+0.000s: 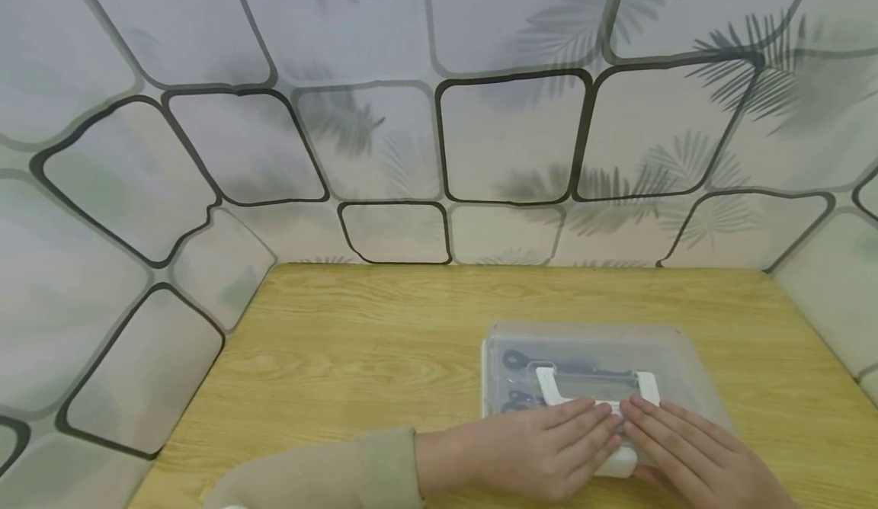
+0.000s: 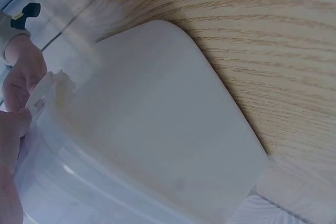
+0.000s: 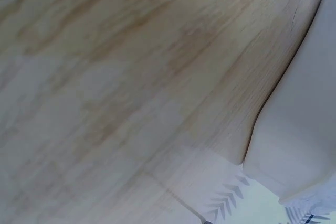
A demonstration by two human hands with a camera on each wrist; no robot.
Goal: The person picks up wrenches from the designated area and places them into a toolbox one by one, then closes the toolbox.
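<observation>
Flat hands (image 1: 549,448) on box handle (image 1: 593,402)

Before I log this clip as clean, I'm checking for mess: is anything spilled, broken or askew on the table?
Nothing stands out. The clear lidded box sits flat on the wooden table, its lid unbroken, dark tools inside. Both hands, left and right, rest on its white latch at the near edge. No spill shows.

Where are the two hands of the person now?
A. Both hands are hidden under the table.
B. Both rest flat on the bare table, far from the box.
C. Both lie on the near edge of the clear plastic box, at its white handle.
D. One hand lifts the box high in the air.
C: the left hand and the right hand lie with straight fingers on the near side of the clear plastic box, at its white handle, on the wooden table.
</observation>
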